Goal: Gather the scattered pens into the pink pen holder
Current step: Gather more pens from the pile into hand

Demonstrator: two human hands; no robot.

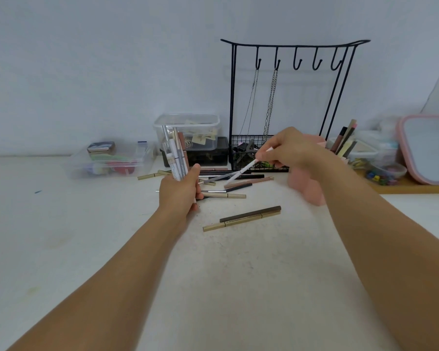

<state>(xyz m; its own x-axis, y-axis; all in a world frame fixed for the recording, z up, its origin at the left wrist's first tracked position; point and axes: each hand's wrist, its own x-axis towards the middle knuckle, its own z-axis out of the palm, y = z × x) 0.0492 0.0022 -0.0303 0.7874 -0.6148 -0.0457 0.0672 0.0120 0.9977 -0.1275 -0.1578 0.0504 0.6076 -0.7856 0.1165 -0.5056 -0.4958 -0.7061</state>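
My left hand (pixel 181 192) grips an upright bundle of several pens (pixel 176 154), white, silver and brownish, above the table. My right hand (pixel 288 149) pinches a single white pen (pixel 247 167) that slants down to the left over the pile. Several more pens (pixel 228 184) lie scattered on the white table between the hands, and a dark pen and a gold pen (pixel 243 218) lie side by side nearer to me. The pink pen holder (pixel 305 188) stands just behind my right wrist, mostly hidden by it.
A black wire hook stand (pixel 289 72) with hanging chains rises behind the pens. Clear plastic boxes (pixel 109 160) sit at back left, a dark tin (pixel 205 153) beside them. Another cup of pens (pixel 345 140), a bead tub and a pink-rimmed lid (pixel 426 148) are at right.
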